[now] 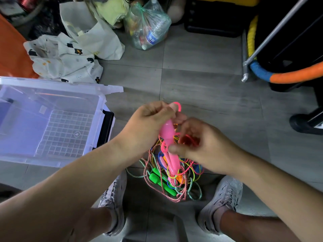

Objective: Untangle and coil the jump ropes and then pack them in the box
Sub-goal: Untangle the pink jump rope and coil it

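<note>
Jump ropes (pixel 172 178) are light, limp things. The thin plastic cords look slick and springy, apt to slide through a pinch and spring out of a coil. The braided ones look softer and should grip better but snag on each other. The handles are the only stiff parts, so they are the place to take hold, as each gives a firm grip and marks a rope's end to follow out of the knot.

The left hand (pixel 152 117) has its fingers curled tight round the top of a pink handle (pixel 167 132), and a loop of pink cord (pixel 178 106) arches out just past the fingertips. The right hand (pixel 201 144) is clamped lower down on the same handle. Its thumb presses the side and its fingers curl over the handle and some thin cords, though blur hides exactly which cords they catch.

The handle hangs downward from the left fingers and runs under the right thumb, its lower end reaching the tangle. The rest of the ropes lie heaped below both sets of fingers, between the shoes (pixel 113 194), with green handles (pixel 160 182) down toward the left wrist's side. The box (pixel 103 102) stands open well off to the left of the left fingers. Judging by the heap, untangling has barely begun.
</note>
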A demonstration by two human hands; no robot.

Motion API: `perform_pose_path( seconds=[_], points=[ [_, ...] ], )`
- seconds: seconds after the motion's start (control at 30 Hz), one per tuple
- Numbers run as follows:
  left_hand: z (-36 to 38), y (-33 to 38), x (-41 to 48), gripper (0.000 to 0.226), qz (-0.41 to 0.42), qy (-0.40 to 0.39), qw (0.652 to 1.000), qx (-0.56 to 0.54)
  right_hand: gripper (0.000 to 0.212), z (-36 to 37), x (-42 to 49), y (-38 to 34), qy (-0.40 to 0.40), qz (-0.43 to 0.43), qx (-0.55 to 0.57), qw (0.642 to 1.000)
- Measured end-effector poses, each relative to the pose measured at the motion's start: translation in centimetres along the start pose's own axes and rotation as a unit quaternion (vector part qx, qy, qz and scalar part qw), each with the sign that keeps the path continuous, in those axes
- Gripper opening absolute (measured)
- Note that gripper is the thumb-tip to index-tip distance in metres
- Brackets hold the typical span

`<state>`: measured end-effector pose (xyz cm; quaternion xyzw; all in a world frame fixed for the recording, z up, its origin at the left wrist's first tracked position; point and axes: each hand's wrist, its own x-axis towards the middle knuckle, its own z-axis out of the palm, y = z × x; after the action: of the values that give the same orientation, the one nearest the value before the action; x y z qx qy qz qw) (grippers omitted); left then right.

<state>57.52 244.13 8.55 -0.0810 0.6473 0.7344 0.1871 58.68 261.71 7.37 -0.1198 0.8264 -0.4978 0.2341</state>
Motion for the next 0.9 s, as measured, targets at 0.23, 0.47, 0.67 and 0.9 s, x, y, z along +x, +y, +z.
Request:
perform_pose_path(
  seconds=[0.23,0.47,0.67,0.9],
  points=[
    [-1.1,0.5,0.3,0.043,0.008,0.026,0.994,0.105,0.017,-4.2,0.8,-0.5,0.017,0.089,-0.009,0.996],
    [-0.1,0.5,-0.6,0.029,0.009,-0.072,0.986,0.151,0.015,-4.1,-0.2,-2.9,-0.043,-0.037,-0.016,0.998],
    [0.1,0.4,-1.2,0.034,-0.024,-0.144,0.989,0.017,0.019,-5.4,1.0,-2.0,0.135,-0.060,0.130,0.980],
    [0.3,0.3,-0.7,0.022,-0.090,-0.119,0.981,-0.121,0.009,-3.5,1.1,-1.0,0.172,0.024,0.159,0.972]
  ],
)
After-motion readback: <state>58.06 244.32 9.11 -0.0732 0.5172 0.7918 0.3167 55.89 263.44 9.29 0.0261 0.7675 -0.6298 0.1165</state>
